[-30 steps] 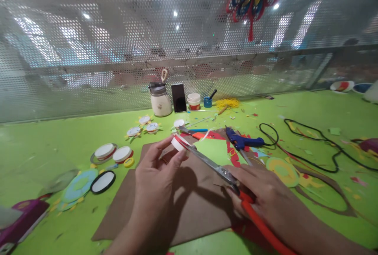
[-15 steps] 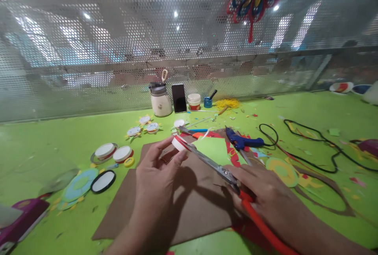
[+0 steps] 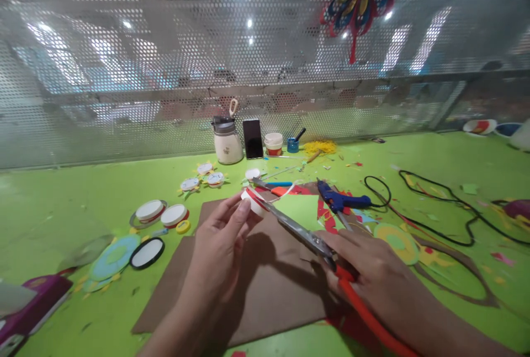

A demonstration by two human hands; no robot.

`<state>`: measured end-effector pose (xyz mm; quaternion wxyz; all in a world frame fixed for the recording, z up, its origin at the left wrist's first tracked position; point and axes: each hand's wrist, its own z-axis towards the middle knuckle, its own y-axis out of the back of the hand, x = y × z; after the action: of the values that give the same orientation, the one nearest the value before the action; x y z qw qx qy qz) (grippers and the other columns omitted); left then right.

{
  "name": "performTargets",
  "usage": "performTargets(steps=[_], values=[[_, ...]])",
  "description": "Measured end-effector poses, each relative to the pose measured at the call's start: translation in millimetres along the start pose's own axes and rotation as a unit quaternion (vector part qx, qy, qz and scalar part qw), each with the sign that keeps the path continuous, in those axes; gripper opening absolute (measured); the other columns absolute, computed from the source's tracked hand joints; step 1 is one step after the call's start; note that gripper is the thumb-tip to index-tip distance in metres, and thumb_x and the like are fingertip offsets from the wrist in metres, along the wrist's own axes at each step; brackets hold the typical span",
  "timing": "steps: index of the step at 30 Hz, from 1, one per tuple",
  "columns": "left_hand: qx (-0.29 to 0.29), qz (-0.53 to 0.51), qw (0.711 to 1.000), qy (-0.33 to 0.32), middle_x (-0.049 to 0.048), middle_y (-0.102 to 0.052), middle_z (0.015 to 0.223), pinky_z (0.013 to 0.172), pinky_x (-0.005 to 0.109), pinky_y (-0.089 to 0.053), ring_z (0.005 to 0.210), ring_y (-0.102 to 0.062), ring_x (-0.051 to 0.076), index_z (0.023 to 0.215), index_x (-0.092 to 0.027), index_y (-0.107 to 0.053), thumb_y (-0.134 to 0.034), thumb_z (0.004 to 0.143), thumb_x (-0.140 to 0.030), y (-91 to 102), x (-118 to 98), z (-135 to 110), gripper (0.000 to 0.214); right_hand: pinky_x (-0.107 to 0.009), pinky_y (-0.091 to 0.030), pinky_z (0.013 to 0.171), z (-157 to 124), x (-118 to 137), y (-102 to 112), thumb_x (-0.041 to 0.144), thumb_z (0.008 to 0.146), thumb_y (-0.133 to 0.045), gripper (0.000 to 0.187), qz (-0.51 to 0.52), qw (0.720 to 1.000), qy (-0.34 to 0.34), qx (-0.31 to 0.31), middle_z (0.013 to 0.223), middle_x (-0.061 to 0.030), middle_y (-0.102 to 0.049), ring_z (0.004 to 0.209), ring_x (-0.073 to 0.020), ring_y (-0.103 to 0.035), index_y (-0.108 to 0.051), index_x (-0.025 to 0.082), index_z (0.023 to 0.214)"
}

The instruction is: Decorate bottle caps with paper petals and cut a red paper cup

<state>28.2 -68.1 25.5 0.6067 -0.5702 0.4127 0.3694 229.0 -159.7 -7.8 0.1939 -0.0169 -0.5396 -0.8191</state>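
Observation:
Between the thumb and fingers of my left hand (image 3: 221, 238) is a small round white disc with a red edge (image 3: 253, 204), tilted above the brown cardboard (image 3: 277, 285). My right hand (image 3: 364, 266) is closed around the red-orange handles of a pair of scissors (image 3: 306, 234). The scissor blades point up and left, their tips at the disc's red edge. A thin white strip (image 3: 289, 190) curls away beside the disc. Under and behind the blades lies a light green paper sheet (image 3: 304, 207), with red paper scraps (image 3: 327, 218) next to it.
A blue glue gun (image 3: 343, 200) with a black cord lies right of the cardboard. White discs (image 3: 174, 214) and a black-rimmed disc (image 3: 147, 253) are at left. A jug (image 3: 227, 144), phone (image 3: 253, 139) and small tubs stand before the perforated screen (image 3: 165, 81). A purple tool (image 3: 31, 310) lies lower left.
My left thumb has shifted up onto the disc's face, and the disc has turned slightly. The white strip beside it now reaches out longer. The scissors stay at the disc's edge.

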Motion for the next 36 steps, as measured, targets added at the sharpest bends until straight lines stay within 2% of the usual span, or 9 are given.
performTargets(steps=[5, 8, 16, 22, 25, 29, 32, 36], values=[[-0.003, 0.007, 1.000, 0.015, 0.0114, -0.073, 0.112, 0.089, 0.034, -0.055, 0.101, -0.069, 0.024, 0.111, -0.017, -0.067, -0.078, 0.075, -0.034, 3.8, 3, 0, 0.042, -0.039, -0.052, 0.079, 0, 1, -1, 0.014, 0.081, -0.053, 0.039, -0.003, 1.000, -0.015, -0.001, 0.085, -0.0070, -0.071, 0.081, -0.0235, -0.066, -0.065, 0.021, 0.117], [-0.004, 0.027, 0.999, 0.027, 0.0125, -0.071, 0.116, 0.083, 0.037, -0.057, 0.097, -0.071, 0.027, 0.116, -0.019, -0.063, -0.078, 0.075, -0.036, 4.0, 2, 0, 0.047, -0.038, -0.052, 0.077, -1, 0, -2, 0.014, 0.080, -0.054, 0.040, -0.005, 1.000, -0.011, 0.000, 0.084, -0.0071, -0.071, 0.082, -0.0240, -0.066, -0.066, 0.021, 0.117], [-0.009, 0.046, 0.999, 0.018, 0.0112, -0.070, 0.116, 0.078, 0.034, -0.058, 0.095, -0.071, 0.025, 0.113, -0.019, -0.063, -0.076, 0.077, -0.036, 0.4, -2, -6, 0.042, -0.043, -0.053, 0.081, -3, -3, -5, 0.014, 0.081, -0.053, 0.040, -0.023, 1.000, -0.005, 0.005, 0.089, -0.0089, -0.072, 0.084, -0.0267, -0.067, -0.065, 0.019, 0.119], [-0.018, 0.047, 0.999, 0.005, 0.0113, -0.071, 0.113, 0.082, 0.037, -0.058, 0.095, -0.070, 0.025, 0.108, -0.016, -0.065, -0.077, 0.075, -0.035, 0.4, -2, -4, 0.040, -0.039, -0.053, 0.072, -3, -2, -2, 0.012, 0.080, -0.052, 0.042, 0.003, 1.000, -0.018, 0.021, 0.085, -0.0077, -0.071, 0.079, -0.0246, -0.067, -0.065, 0.019, 0.120], [-0.005, 0.054, 0.999, 0.003, 0.0122, -0.069, 0.116, 0.085, 0.038, -0.056, 0.097, -0.070, 0.025, 0.111, -0.016, -0.062, -0.074, 0.078, -0.037, 1.3, -3, -4, 0.041, -0.041, -0.053, 0.077, -1, 0, -1, 0.012, 0.080, -0.052, 0.041, -0.015, 1.000, -0.004, 0.008, 0.085, -0.0086, -0.071, 0.079, -0.0248, -0.067, -0.065, 0.018, 0.118], [-0.013, 0.093, 0.996, -0.008, 0.0120, -0.069, 0.115, 0.082, 0.039, -0.056, 0.087, -0.071, 0.023, 0.110, -0.017, -0.062, -0.072, 0.079, -0.041, -5.9, -7, -14, 0.040, -0.045, -0.052, 0.083, -1, -1, 0, 0.016, 0.080, -0.054, 0.039, -0.035, 0.999, 0.008, -0.008, 0.089, -0.0091, -0.072, 0.084, -0.0271, -0.067, -0.066, 0.019, 0.117], [-0.032, 0.116, 0.992, -0.022, 0.0113, -0.067, 0.120, 0.078, 0.037, -0.056, 0.093, -0.070, 0.025, 0.115, -0.021, -0.061, -0.069, 0.082, -0.038, -15.5, -9, -25, 0.038, -0.045, -0.053, 0.085, -1, -2, -1, 0.017, 0.080, -0.055, 0.039, -0.034, 0.999, 0.002, -0.008, 0.090, -0.0093, -0.072, 0.089, -0.0281, -0.067, -0.066, 0.020, 0.117], [-0.036, 0.134, 0.990, -0.030, 0.0121, -0.068, 0.118, 0.070, 0.034, -0.056, 0.095, -0.070, 0.027, 0.115, -0.021, -0.061, -0.072, 0.079, -0.037, -20.2, -9, -30, 0.041, -0.044, -0.053, 0.084, -2, -3, 0, 0.015, 0.080, -0.053, 0.042, -0.030, 0.999, 0.010, 0.007, 0.088, -0.0090, -0.072, 0.083, -0.0263, -0.068, -0.065, 0.019, 0.120]])
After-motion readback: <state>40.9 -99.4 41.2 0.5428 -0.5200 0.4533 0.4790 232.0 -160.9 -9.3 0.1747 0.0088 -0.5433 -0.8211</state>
